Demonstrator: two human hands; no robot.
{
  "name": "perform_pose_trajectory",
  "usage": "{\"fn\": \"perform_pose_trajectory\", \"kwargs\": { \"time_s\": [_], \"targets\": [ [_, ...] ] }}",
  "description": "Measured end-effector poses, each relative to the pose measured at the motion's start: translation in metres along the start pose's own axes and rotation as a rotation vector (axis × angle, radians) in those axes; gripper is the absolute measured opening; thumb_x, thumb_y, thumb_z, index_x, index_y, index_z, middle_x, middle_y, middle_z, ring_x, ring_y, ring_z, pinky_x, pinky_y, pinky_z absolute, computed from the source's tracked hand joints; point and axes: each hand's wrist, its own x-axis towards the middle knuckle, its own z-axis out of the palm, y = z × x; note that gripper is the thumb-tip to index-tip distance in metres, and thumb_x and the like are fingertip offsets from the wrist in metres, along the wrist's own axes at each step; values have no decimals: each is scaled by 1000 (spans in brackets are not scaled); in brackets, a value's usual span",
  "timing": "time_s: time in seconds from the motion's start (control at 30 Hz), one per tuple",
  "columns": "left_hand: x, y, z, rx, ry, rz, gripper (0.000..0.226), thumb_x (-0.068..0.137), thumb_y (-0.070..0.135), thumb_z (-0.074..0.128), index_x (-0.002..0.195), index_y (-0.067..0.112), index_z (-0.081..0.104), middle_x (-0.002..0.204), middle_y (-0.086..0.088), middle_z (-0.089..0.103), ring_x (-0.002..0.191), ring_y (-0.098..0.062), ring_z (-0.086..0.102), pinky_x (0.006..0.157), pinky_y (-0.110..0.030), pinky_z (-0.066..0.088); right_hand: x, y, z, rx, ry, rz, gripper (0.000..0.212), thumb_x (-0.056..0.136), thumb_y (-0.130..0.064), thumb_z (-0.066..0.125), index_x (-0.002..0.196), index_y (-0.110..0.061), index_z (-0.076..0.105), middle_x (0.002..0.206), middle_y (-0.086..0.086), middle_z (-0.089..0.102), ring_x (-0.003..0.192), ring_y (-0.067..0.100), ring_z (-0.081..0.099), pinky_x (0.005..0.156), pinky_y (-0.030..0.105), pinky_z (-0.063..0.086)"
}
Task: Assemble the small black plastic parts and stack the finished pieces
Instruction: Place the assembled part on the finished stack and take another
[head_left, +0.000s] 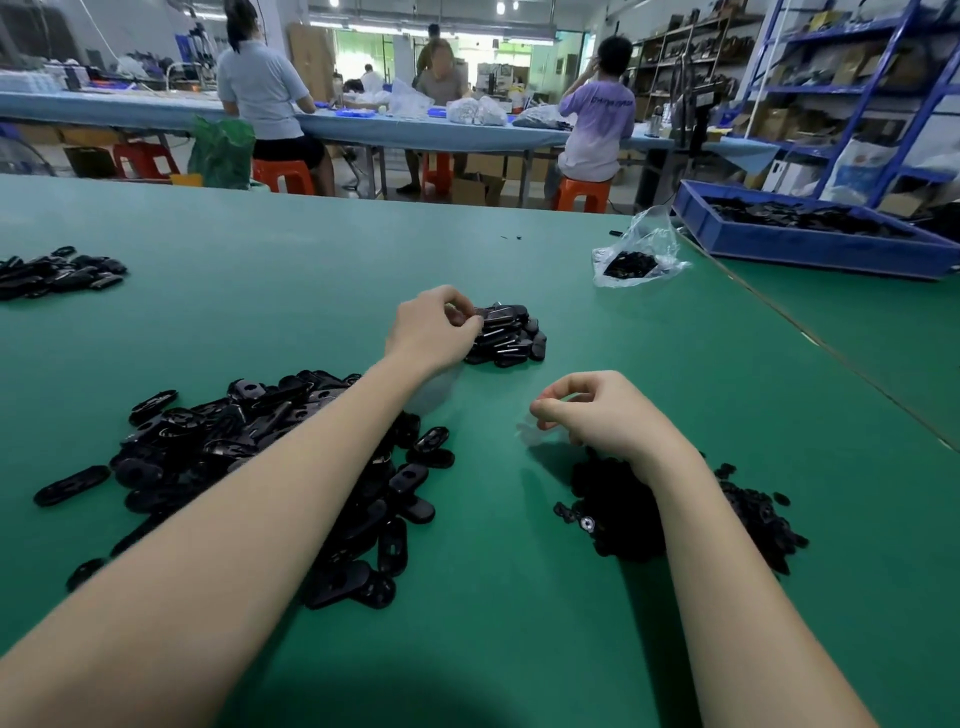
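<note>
- The big risk sits right at the left fingertips: the stack of finished pieces (506, 335) is a loose mound, not a neat column, so a careless set-down or a nudge from the knuckles could send pieces sliding off its far side onto the green table (311, 249).
- Next risk, under the left forearm: the pile of oval black parts (249, 447) spreads beneath it, and a low sweep back would likely drag pieces out of the heap.
- Smaller risk on the right: the heap of small round parts (675, 514) lies just behind that wrist, and the heel of the hand could scatter them.
- Left hand (434, 332): arm stretched forward, fingers curled and pinching a black piece (488, 313) at the top near edge of the stack, thumb beneath.
- Right hand (597, 415): hovering low, well short of the stack, fingers (545, 408) curled in towards the thumb. Whether they pinch a small part I cannot tell; nothing black shows between them.
</note>
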Motion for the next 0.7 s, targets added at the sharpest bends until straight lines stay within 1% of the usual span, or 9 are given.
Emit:
{"fn": "perform_pose_trajectory", "kwargs": {
  "time_s": [0.07,0.17,0.27,0.33,0.4,0.47,0.53,0.6,0.7],
  "targets": [
    [-22,-6,-17,-66,-40,29,9,89,34,68,94,28,73,90,11,72,80,0,63,67,-17,44,-1,-1,0,-21,-22,2,8,89,-32,72,85,-26,73,78,-14,77,57,2,53,57,21,39],
    [-49,-13,-40,-58,-116,56,7,89,34,68,89,31,74,88,14,73,79,-1,65,71,-18,44,-3,-4,2,-43,-51,-6,7,89,-31,72,88,-23,73,79,-12,78,60,2,55,64,23,45],
    [-62,-13,-55,140,-251,117,7,91,30,66,91,32,73,87,20,69,78,3,62,76,-20,47,-4,-7,5,-59,-82,-18,8,88,-28,73,88,-21,74,81,-6,79,73,10,61,86,34,54],
    [-67,-10,-59,311,-341,154,7,90,32,65,92,33,72,88,22,68,80,-1,61,84,-25,50,-5,-8,5,-73,-108,-18,8,88,-29,73,89,-20,74,81,-5,79,72,12,61,90,36,54],
    [-73,-8,-58,463,-402,171,7,89,37,63,91,37,70,95,22,69,86,-6,59,81,-27,49,-6,-8,3,-81,-112,-18,9,89,-29,73,89,-20,74,81,-5,79,68,11,60,89,35,54],
    [-77,-6,-51,559,-418,198,9,89,40,61,93,38,69,98,21,70,94,-8,58,75,-26,41,-6,-7,2,-86,-104,-21,9,89,-30,73,89,-20,74,80,-6,79,65,9,59,87,34,54],
    [-79,-3,-46,600,-418,211,11,88,40,61,95,36,68,98,20,70,98,-9,55,74,-26,37,-7,-6,2,-98,-98,-20,10,89,-31,73,89,-21,74,79,-7,79,60,7,58,81,31,52],
    [-81,-2,-44,613,-406,210,9,87,37,63,94,35,67,97,18,70,94,-8,54,72,-26,36,-7,-6,2,-113,-104,-22,9,89,-31,73,89,-21,73,78,-8,78,54,5,57,74,28,50],
    [-83,-2,-45,609,-390,199,9,85,28,63,91,35,63,94,17,70,93,-8,54,72,-27,36,-7,-8,2,-121,-108,-27,9,90,-30,73,90,-21,74,79,-7,79,55,6,57,73,26,51]
  ]
}}
